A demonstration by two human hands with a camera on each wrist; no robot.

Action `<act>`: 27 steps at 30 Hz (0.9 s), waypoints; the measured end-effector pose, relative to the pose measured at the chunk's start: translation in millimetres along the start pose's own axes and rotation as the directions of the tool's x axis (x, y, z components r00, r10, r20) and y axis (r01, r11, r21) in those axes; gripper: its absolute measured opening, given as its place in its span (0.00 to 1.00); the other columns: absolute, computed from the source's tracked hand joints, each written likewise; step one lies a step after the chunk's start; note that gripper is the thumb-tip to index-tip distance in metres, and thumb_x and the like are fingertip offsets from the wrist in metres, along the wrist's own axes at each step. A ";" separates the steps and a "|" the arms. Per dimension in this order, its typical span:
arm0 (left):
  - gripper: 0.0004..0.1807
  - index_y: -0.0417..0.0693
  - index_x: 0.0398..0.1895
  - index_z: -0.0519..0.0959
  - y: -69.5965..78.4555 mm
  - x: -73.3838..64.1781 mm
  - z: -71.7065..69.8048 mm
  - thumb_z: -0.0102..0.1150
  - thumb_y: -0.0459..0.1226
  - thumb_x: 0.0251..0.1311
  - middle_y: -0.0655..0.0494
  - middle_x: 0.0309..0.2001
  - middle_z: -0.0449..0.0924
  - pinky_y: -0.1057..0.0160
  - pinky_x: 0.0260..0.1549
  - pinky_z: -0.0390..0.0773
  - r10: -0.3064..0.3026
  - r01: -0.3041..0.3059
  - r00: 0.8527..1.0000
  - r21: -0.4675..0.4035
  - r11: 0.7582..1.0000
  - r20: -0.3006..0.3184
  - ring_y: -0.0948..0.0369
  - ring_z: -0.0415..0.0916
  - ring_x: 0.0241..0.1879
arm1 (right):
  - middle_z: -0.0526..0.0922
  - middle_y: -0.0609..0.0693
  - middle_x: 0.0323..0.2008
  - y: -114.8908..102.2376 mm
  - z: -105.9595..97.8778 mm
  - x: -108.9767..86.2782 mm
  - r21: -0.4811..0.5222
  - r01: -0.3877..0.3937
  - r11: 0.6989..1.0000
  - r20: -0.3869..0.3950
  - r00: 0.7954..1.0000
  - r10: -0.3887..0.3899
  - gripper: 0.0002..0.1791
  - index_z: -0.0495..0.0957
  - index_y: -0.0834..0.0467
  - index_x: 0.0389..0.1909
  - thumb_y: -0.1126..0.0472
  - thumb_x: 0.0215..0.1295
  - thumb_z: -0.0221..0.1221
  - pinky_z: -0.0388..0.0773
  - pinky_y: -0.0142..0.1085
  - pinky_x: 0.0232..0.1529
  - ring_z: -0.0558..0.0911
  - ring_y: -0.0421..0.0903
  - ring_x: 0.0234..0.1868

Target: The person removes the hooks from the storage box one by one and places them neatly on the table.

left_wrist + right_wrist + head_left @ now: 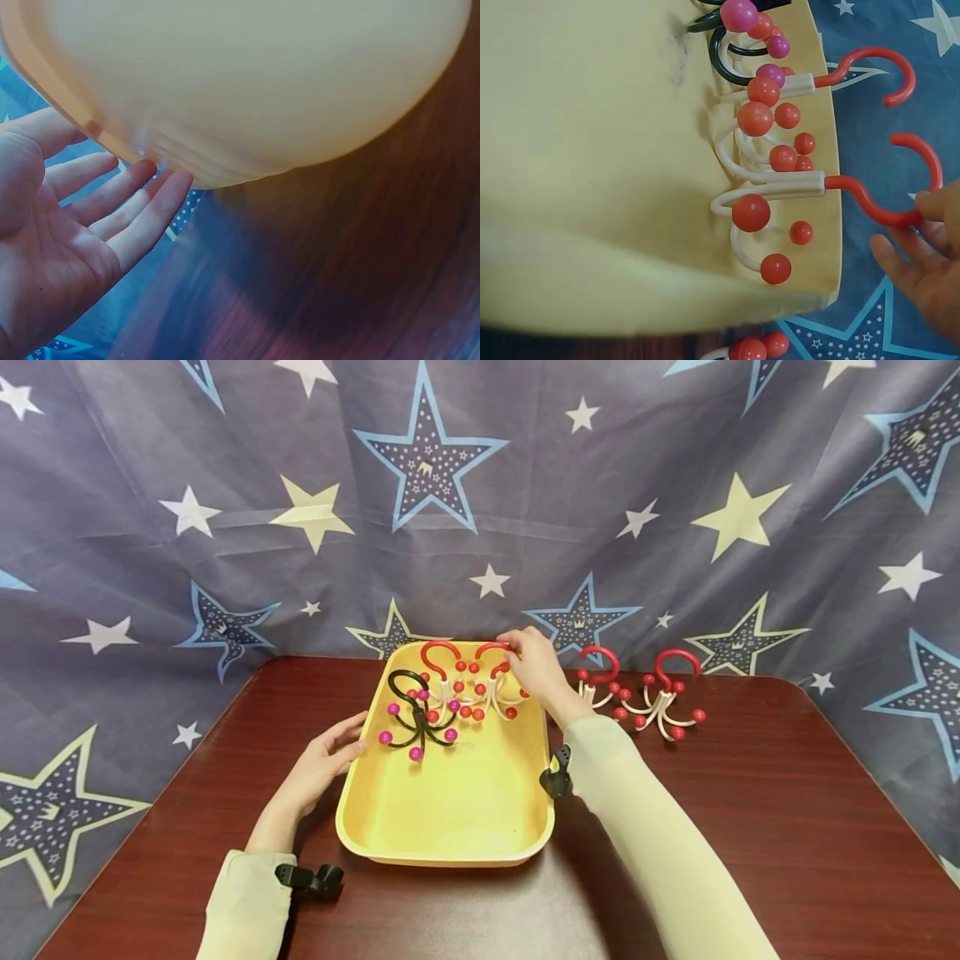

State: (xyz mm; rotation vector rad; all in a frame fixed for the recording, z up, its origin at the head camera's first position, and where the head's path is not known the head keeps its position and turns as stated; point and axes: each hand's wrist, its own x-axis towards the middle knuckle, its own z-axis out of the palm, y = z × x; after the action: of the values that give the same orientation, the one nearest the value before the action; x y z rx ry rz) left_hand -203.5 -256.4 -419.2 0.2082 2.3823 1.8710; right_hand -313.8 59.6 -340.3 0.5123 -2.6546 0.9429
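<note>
My right hand [536, 664] pinches the red hook of a white multi-arm rotating hanger [493, 690] between thumb and fingers. In the right wrist view, this hanger's white arms [795, 185] end in red balls and sit over the yellow tray's far end. My left hand [330, 758] holds the left rim of the yellow tray [450, 835], thumb at the rim, fingers along the outer wall [300, 97]. Inside the tray, another red-hooked white hanger [444, 693] stands beside the held one. A black hanger with magenta balls [420, 722] overlaps it.
Right of the tray, two more red-and-white hangers stand on the brown table [750, 827]: a nearer-to-tray hanger [590, 693], partly hidden by my wrist, and a farther hanger [663, 703]. A star-patterned curtain [487, 543] hangs behind the table.
</note>
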 end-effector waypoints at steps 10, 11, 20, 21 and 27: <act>0.31 0.46 0.68 0.56 0.0 -0.3 -0.1 0.50 0.40 0.64 0.36 0.61 0.62 0.68 0.39 0.77 0.003 -0.003 1.000 -0.013 1.000 0.004 0.64 0.75 0.46 | 0.83 0.52 0.39 -4.9 -1.5 1.9 -0.002 -0.012 1.000 -0.017 1.000 0.012 0.09 0.80 0.59 0.40 0.67 0.63 0.53 0.73 0.39 0.46 0.78 0.48 0.40; 0.31 0.46 0.68 0.56 0.0 -0.4 0.0 0.50 0.40 0.64 0.36 0.61 0.62 0.69 0.39 0.77 0.003 -0.003 1.000 -0.013 1.000 0.003 0.64 0.75 0.46 | 0.83 0.52 0.39 -5.9 -2.5 2.4 0.002 -0.012 1.000 -0.019 1.000 0.012 0.09 0.80 0.59 0.40 0.67 0.63 0.53 0.73 0.39 0.46 0.79 0.48 0.40; 0.30 0.46 0.68 0.56 -0.8 -0.2 0.3 0.50 0.40 0.64 0.36 0.61 0.62 0.68 0.40 0.77 0.002 -0.002 1.000 -0.012 1.000 0.002 0.62 0.75 0.47 | 0.83 0.52 0.40 -13.7 -14.2 2.6 0.007 -0.009 1.000 -0.024 1.000 0.009 0.10 0.79 0.59 0.43 0.65 0.64 0.53 0.74 0.39 0.43 0.78 0.47 0.39; 0.30 0.45 0.68 0.56 -1.1 -0.1 0.3 0.50 0.39 0.64 0.36 0.61 0.63 0.68 0.40 0.77 0.003 -0.003 1.000 -0.014 1.000 0.003 0.63 0.75 0.47 | 0.83 0.53 0.40 -14.2 -15.7 2.2 0.008 -0.007 1.000 -0.027 1.000 0.007 0.10 0.79 0.59 0.43 0.65 0.64 0.52 0.74 0.39 0.42 0.78 0.47 0.38; 0.30 0.45 0.68 0.56 -0.4 -0.6 0.1 0.50 0.39 0.64 0.36 0.61 0.63 0.68 0.39 0.77 0.002 -0.002 1.000 -0.016 1.000 0.001 0.65 0.75 0.45 | 0.82 0.53 0.39 -15.8 -25.8 0.9 0.030 0.016 0.999 -0.068 0.998 -0.014 0.10 0.79 0.58 0.43 0.65 0.63 0.53 0.72 0.39 0.40 0.76 0.47 0.35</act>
State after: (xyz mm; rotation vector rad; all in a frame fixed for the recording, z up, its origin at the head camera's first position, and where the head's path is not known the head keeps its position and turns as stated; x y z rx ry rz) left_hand -202.9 -256.5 -419.6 0.2101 2.3664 1.8903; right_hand -304.5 64.6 -311.9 0.4977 -2.5760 0.9805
